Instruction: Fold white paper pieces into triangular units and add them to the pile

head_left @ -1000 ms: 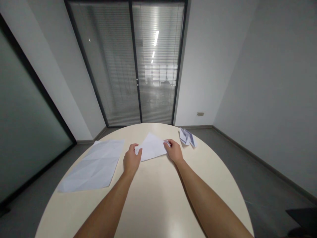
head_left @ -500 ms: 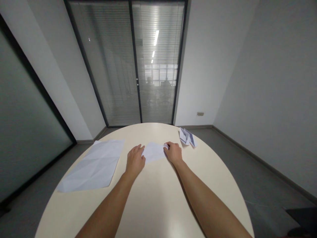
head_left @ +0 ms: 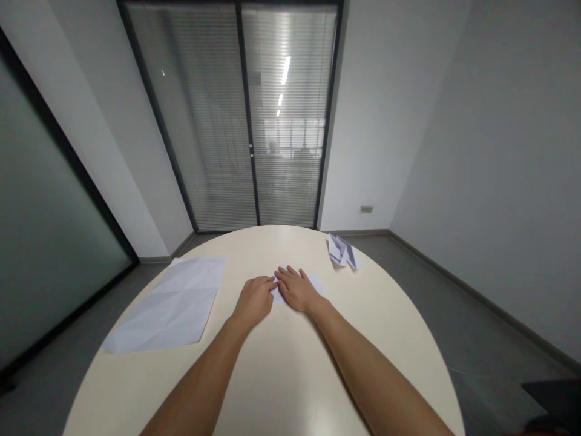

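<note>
A small piece of white paper (head_left: pixel 317 283) lies on the table in front of me, mostly covered by my hands. My right hand (head_left: pixel 297 290) is laid flat across its middle, fingers spread and pointing left. At the paper's left end, my left hand (head_left: pixel 255 300) has its fingers bent together around the edge, with the fingertips against those of my right hand. How far the paper is folded is hidden beneath the hands.
The round cream table (head_left: pixel 281 375) carries a large creased white sheet (head_left: pixel 175 306) on the left. A folded paper piece (head_left: pixel 344 252) stands near the far right edge. Beyond are a glass door with blinds (head_left: pixel 290 175) and grey walls.
My right hand has moved left from the paper's right end and flattened over its middle. My left hand has shifted slightly right and its fingers have drawn together. The paper sits further right.
</note>
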Available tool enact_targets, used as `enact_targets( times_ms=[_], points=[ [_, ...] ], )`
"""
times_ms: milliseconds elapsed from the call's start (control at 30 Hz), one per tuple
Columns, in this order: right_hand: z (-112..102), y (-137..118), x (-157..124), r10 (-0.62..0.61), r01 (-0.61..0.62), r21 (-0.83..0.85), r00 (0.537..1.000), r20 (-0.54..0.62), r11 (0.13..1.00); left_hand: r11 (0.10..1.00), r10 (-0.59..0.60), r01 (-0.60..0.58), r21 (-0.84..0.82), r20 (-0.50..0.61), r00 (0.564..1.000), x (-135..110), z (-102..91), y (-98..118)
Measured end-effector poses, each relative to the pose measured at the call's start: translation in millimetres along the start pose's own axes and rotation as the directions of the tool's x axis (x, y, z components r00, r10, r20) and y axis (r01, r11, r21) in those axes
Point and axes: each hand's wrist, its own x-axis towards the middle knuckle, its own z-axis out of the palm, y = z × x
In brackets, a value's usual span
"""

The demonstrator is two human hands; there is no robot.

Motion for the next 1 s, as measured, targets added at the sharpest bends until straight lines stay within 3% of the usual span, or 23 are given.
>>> enact_targets(
  times_ms=[100, 300, 467, 633, 1000],
  points=[
    [-1.1, 0.0, -0.9, 0.075, -0.073, -0.036, 0.996, 0.043, 0.997, 1.0, -0.02, 0.02, 0.002, 0.004, 1.0, 0.7, 0.4, 2.1],
    [-3.3, 0.4, 0.1, 0.21, -0.21, -0.036, 0.978, -0.013, 0.977, 1.0, -0.018, 0.018, 0.011, -0.021, 1.0, 1.2, 3.0, 4.3],
    [-6.5, 2.3, -1.9, 0.162, -0.171, -0.049, 0.975, -0.151, 0.984, 0.999, 0.04, -0.042, -0.035, -0.054, 0.998, 0.6, 2.8, 2.0],
    [-8.0, 7.0, -2.6, 0.038, -0.038, -0.023, 0.999, -0.009, 0.999, 0.99, 0.105, -0.11, -0.084, -0.066, 0.992, -1.2, 3.1, -2.7],
    [-5.3, 5.5, 0.9, 0.15, -0.149, -0.028, 0.988, 0.027, 0.988, 0.998, 0.059, -0.061, -0.033, -0.058, 0.997, -3.0, -0.6, 7.5]
  ],
)
